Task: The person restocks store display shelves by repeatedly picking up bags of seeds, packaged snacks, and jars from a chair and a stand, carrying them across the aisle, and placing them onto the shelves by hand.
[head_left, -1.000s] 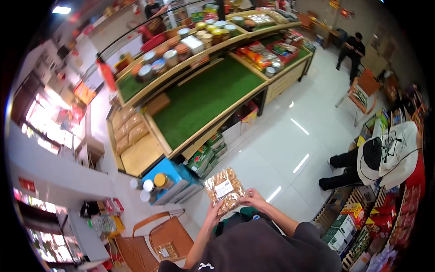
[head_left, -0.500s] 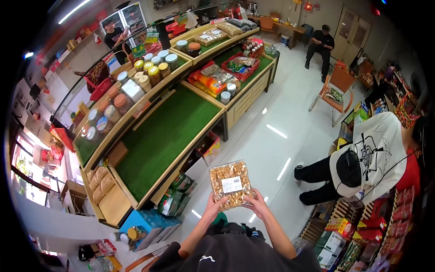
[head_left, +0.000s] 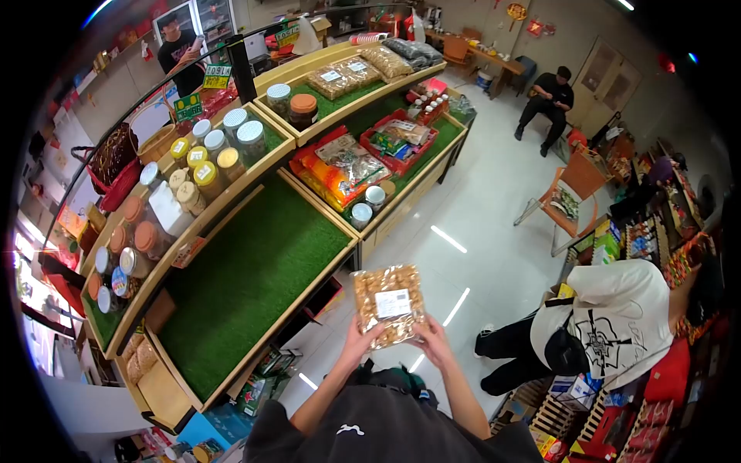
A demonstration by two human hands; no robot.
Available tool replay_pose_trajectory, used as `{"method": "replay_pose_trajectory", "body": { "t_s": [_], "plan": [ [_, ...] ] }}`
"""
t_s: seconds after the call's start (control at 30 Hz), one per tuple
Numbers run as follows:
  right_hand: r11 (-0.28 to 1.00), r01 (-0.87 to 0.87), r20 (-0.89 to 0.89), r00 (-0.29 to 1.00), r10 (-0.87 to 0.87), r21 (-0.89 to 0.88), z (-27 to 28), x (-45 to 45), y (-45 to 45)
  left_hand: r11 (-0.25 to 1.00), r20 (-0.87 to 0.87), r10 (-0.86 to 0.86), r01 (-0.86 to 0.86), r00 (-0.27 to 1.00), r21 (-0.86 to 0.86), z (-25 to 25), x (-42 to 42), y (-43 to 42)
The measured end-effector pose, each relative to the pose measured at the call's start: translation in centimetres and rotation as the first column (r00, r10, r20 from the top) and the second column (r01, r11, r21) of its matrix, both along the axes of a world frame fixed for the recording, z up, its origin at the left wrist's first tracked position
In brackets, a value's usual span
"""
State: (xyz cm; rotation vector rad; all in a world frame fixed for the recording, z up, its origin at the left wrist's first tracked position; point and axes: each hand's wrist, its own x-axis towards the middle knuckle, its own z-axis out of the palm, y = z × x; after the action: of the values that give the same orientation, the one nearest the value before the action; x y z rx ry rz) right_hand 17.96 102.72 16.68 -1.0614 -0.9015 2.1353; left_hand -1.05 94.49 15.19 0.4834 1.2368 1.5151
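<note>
A clear plastic package of golden-brown snack pieces (head_left: 370, 287) with a white printed label is held out in front of my body, label facing up. At its lower left corner my left hand (head_left: 360, 339) is closed on the edge, thumb on top. My right hand (head_left: 434, 343) grips the lower right corner the same way. The fingers beneath the package are hidden. To the left of the package is a wooden display shelf lined with green artificial turf (head_left: 255, 270).
Lidded jars (head_left: 204, 174) line the upper shelf tier. Bagged goods (head_left: 332, 166) and a red basket (head_left: 397, 143) fill the farther section. A person in a white top (head_left: 617, 316) bends at the right-hand shelves. Farther back are an orange chair (head_left: 575, 193) and a seated person (head_left: 549, 104).
The view has shifted closer along the turf-lined shelf, and its jars look nearer. The package stays in both hands. The person in white bends lower toward the right-hand shelves.
</note>
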Motion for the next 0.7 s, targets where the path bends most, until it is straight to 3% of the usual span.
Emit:
{"method": "replay_pose_trajectory", "body": {
  "t_s": [0.17,0.3,0.37,0.57,0.63,0.7],
  "plan": [
    [1.0,0.014,-0.048,0.999,-0.013,0.02,1.2,-1.7,11.1,0.999,0.018,0.03,-0.029,0.999,-0.018,1.2,-1.2,10.7],
    [0.998,-0.036,-0.056,0.998,0.039,0.052,1.7,-3.9,20.4,0.997,-0.083,0.079,-0.079,0.993,0.0,1.1,-2.6,19.0],
    [0.997,-0.044,-0.064,0.997,0.048,0.063,1.3,-4.9,25.1,0.992,-0.036,0.124,-0.123,0.992,0.015,1.0,-3.1,23.2],
    [0.982,-0.19,-0.113,0.975,0.191,0.022,1.4,-7.5,37.9,0.962,-0.107,0.269,-0.272,0.957,-0.017,2.6,-4.3,34.2],
    [0.974,-0.226,-0.126,0.966,0.224,0.004,2.0,-8.9,42.0,0.953,-0.176,0.302,-0.298,0.937,0.05,3.5,-5.0,37.6],
    [0.963,-0.258,-0.121,0.956,0.266,0.077,2.7,-10.6,45.9,0.949,-0.208,0.31,-0.315,0.928,0.006,4.9,-6.1,40.6]
  ]
}}
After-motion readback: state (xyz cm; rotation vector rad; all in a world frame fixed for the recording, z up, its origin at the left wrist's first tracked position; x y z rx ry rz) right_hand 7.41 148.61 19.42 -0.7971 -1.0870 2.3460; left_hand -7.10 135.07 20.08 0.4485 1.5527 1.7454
